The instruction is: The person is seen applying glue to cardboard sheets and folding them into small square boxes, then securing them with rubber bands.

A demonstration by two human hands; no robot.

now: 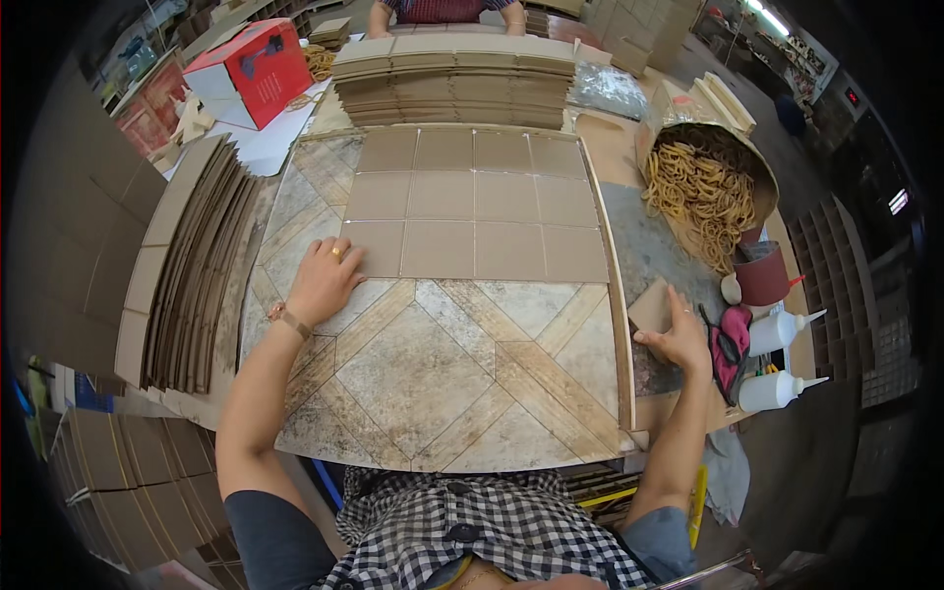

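Note:
On a board with a worn wood-and-stone pattern (pixel 423 374) lie rows of flat brown squares (pixel 442 248), set edge to edge with thin pale lines between them. My left hand (pixel 329 278), wearing a ring and a bracelet, rests at the lower left corner of these squares. Its fingers are stretched out and hold nothing I can see. Right of the board's raised wooden strip (pixel 612 256), my right hand (pixel 680 332) has its thumb and fingers around a single brown square (pixel 649 307), above the grey surface there.
Stacks of brown panels stand at the far edge (pixel 452 84) and on the left (pixel 197 265). Right of the board lie a sack of yellow rings (pixel 703 187), a sandpaper roll (pixel 762 275), a pink-black cloth (pixel 730 349) and white squeeze bottles (pixel 772 391). Across the table is another person (pixel 447 10).

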